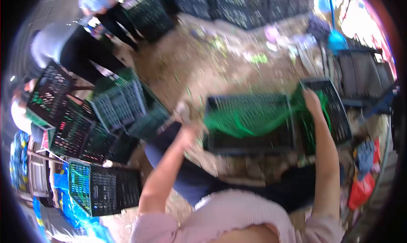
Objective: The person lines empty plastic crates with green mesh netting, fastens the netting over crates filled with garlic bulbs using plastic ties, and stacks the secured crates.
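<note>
Green netting [243, 122] stretches across a dark plastic crate [250, 149] in front of me and over into a second dark crate [339, 111] on its right. My right hand [313, 101] is closed on the netting above the second crate. My left hand [191, 133] is just left of the first crate, near the netting's left end; motion smears its fingers, and I cannot tell what it holds. A small pale thing [182, 111] lies or hangs just beyond the left hand, too blurred to name.
Stacked crates [116, 105] stand at the left, with a person [80, 48] bending behind them and another person [101, 5] farther back. More dark crates [237, 5] line the back. A chair [360, 71] and a red bag [361, 190] are at the right.
</note>
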`<action>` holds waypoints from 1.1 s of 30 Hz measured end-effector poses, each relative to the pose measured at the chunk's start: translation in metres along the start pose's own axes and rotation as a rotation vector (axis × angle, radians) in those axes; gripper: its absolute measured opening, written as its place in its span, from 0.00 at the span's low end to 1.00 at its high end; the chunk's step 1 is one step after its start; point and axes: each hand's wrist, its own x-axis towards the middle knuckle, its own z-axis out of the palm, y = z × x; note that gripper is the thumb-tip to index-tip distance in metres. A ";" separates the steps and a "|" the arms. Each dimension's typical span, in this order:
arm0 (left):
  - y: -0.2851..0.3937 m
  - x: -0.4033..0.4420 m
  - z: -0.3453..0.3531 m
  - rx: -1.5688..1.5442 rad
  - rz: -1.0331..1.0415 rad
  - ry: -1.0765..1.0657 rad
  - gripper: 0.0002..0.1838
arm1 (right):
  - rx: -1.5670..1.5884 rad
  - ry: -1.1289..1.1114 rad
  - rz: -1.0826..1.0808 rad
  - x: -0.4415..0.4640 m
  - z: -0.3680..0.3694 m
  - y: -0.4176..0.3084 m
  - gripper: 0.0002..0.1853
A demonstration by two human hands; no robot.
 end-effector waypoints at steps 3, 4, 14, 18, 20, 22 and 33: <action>0.078 0.033 -0.040 -0.525 -0.160 0.385 0.12 | 0.049 0.507 -0.099 0.023 -0.019 0.018 0.15; 0.126 0.035 -0.054 -0.586 -0.312 0.550 0.15 | 0.084 0.592 0.064 0.038 -0.061 0.027 0.15; 0.065 0.005 0.000 0.265 -0.318 0.153 0.12 | 0.004 0.127 -0.168 -0.043 0.006 -0.037 0.08; -0.018 -0.063 0.080 0.681 0.002 -0.799 0.12 | -0.137 -0.925 -0.334 -0.117 0.007 -0.130 0.12; 0.029 -0.086 0.063 0.619 -0.135 -0.925 0.13 | -0.078 -0.928 -0.204 -0.112 -0.042 -0.116 0.14; 0.071 -0.090 -0.004 0.073 0.133 -0.691 0.10 | -0.146 -0.550 -0.105 -0.084 -0.126 -0.083 0.11; 0.094 -0.142 0.078 0.709 -0.265 -0.754 0.14 | -0.143 -0.861 -0.477 -0.188 -0.022 -0.155 0.10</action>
